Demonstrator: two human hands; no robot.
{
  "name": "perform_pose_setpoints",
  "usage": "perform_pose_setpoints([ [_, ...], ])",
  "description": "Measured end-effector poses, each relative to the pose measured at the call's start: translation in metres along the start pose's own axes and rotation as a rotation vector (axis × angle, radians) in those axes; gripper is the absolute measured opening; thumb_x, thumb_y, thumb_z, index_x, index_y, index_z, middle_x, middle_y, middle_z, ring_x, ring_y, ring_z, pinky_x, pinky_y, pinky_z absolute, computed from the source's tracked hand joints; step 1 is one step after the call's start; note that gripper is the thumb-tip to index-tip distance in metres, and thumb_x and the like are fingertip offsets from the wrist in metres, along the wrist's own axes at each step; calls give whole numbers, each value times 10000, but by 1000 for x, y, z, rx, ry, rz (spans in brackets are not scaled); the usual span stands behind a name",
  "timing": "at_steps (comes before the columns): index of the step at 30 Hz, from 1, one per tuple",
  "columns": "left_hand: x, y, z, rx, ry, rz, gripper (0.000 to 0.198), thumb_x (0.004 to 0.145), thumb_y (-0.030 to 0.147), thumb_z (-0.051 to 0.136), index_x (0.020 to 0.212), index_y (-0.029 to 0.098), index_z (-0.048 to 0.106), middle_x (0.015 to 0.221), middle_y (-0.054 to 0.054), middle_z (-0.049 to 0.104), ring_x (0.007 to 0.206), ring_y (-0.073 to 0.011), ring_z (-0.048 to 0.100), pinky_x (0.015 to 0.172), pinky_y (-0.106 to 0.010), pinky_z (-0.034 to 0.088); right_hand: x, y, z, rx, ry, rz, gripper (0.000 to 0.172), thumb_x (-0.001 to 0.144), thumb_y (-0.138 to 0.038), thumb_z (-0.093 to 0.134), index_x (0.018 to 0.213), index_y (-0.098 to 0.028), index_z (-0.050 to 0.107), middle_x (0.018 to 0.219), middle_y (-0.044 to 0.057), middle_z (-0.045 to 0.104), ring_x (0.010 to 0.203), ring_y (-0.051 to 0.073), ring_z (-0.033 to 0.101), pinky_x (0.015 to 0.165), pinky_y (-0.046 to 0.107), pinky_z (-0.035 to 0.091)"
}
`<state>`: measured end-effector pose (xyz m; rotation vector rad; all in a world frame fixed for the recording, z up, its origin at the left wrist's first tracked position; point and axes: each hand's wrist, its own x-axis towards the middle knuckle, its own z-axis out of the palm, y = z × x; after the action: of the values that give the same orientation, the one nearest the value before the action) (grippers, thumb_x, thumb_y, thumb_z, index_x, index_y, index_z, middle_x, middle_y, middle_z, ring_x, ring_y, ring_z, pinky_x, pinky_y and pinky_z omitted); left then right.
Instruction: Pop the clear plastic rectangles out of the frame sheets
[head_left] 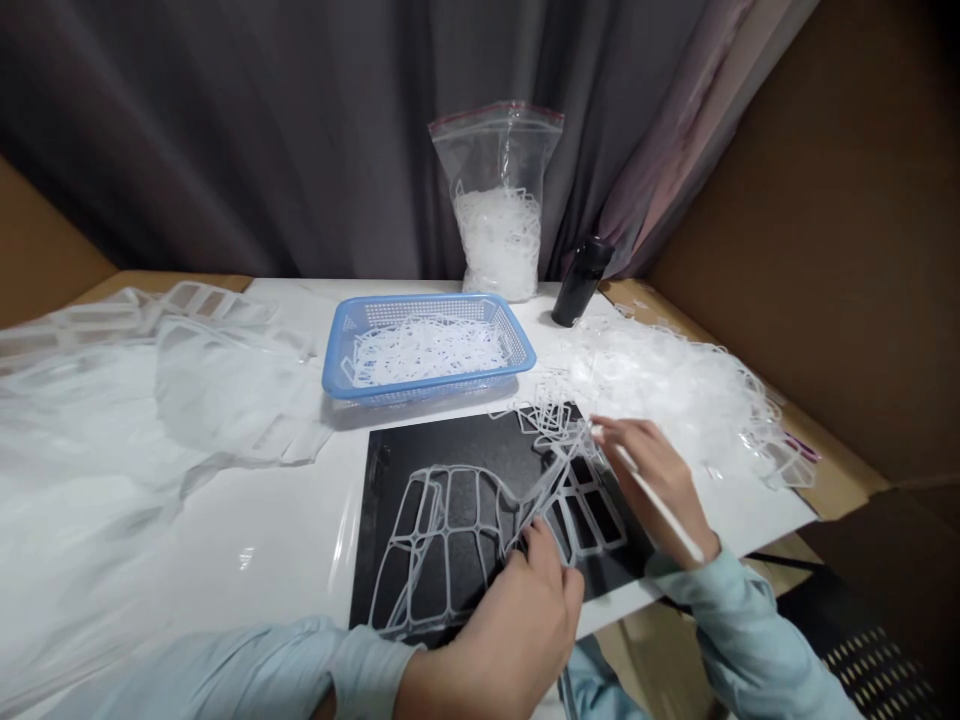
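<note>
The fingers (619, 432) of the right hand (652, 480) were closed narrowly around a slim white rod (660, 505), with their tips just above a tangle of clear plastic lattice (559, 420). The fingers (541, 545) of the left hand (517, 630) lay on a larger clear lattice sheet (442, 565) at lower centre, though I could not tell whether they pinched it. Both lattices rested on a black mat (480, 445) on the white worktop (247, 545).

Above the mat sat a blue plastic basket (337, 360), filled with white lattice pieces (427, 350). At top centre, a clear zip bag (495, 150) stood upright behind it, holding more white lattice pieces (499, 240). To the bag's right stood a black bottle (581, 280), and a heap of clear lattice (667, 385) spread along the right side of the worktop. Translucent plastic sheeting (97, 450) covered the left side.
</note>
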<state>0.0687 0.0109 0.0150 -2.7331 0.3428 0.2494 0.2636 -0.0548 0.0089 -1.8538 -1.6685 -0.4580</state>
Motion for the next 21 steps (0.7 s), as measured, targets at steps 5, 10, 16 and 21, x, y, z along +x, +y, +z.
perform_pose_setpoints([
  [5, -4, 9, 14, -92, 204, -151, 387, 859, 326, 581, 1171, 136, 710, 1111, -181, 701, 1068, -340, 655, 684, -345, 536, 12, 17, -4, -70, 189, 123, 87, 990, -230, 529, 952, -216, 606, 1062, 90, 726, 972, 230, 664, 849, 389, 545],
  [10, -5, 13, 19, -126, 241, -187, 367, 883, 322, 571, 1159, 125, 711, 1126, -167, 698, 1083, -351, 642, 692, -362, 534, 10, 23, -3, -132, 232, 218, 142, 1006, -281, 498, 944, -216, 609, 1068, 101, 734, 960, 234, 669, 835, 387, 546],
  [16, -2, 12, 17, -129, 128, -143, 452, 862, 371, 608, 1233, 119, 659, 1219, -196, 660, 1139, -392, 607, 726, -385, 531, 3, 24, -7, -29, 233, 350, 175, 985, -338, 539, 885, -208, 601, 1054, 95, 741, 922, 231, 696, 757, 337, 549],
  [21, -2, 17, 23, -142, 143, -159, 404, 896, 329, 566, 1226, 111, 648, 1211, -207, 664, 1159, -395, 597, 756, -394, 511, -8, 9, 1, 362, -181, 453, 235, 986, -391, 533, 909, -193, 634, 980, 84, 735, 904, 226, 703, 746, 304, 527],
])
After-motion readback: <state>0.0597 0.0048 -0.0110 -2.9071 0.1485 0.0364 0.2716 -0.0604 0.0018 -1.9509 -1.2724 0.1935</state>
